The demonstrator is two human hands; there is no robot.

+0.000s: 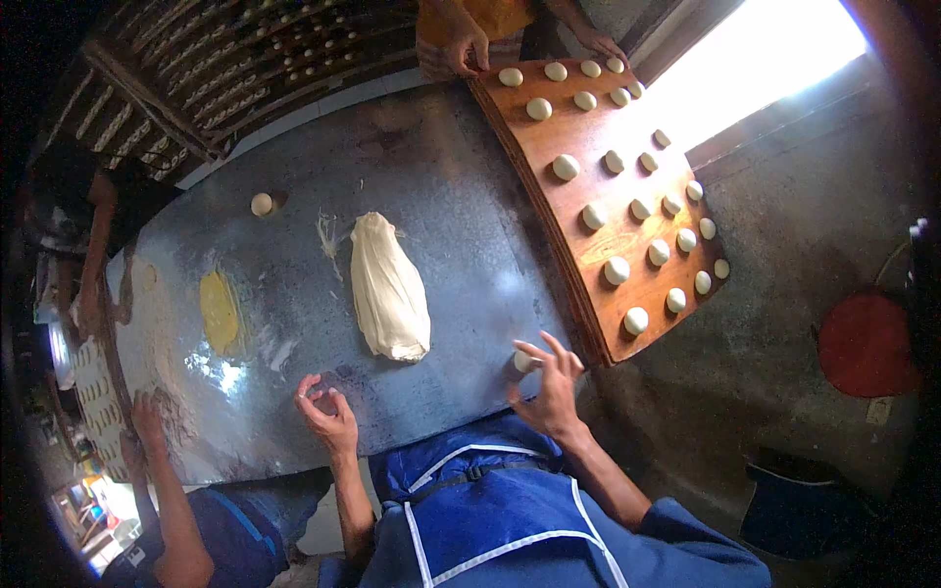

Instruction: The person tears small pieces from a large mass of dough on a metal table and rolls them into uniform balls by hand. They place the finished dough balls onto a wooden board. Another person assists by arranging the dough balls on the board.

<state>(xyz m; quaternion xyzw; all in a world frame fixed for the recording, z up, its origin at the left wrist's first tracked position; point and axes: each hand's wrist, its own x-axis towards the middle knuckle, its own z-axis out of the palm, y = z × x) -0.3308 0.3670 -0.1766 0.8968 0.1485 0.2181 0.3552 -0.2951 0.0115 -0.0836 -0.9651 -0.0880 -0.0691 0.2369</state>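
Observation:
My left hand hovers at the near edge of the metal-topped table, fingers curled and holding nothing. Close to the table's right corner, my right hand has its fingers spread beside a small white dough ball. The fingers partly cover that ball, and I cannot tell whether they touch it. Between and beyond my hands lies a long, smooth mass of pale dough. To the right, a wooden board carries rows of dough balls, among them a near one.
At the far side a person's hand grips the board. A co-worker's hand rests on the floury left end. A yellow flattened piece and a lone dough ball lie left of the dough. Racks stand behind.

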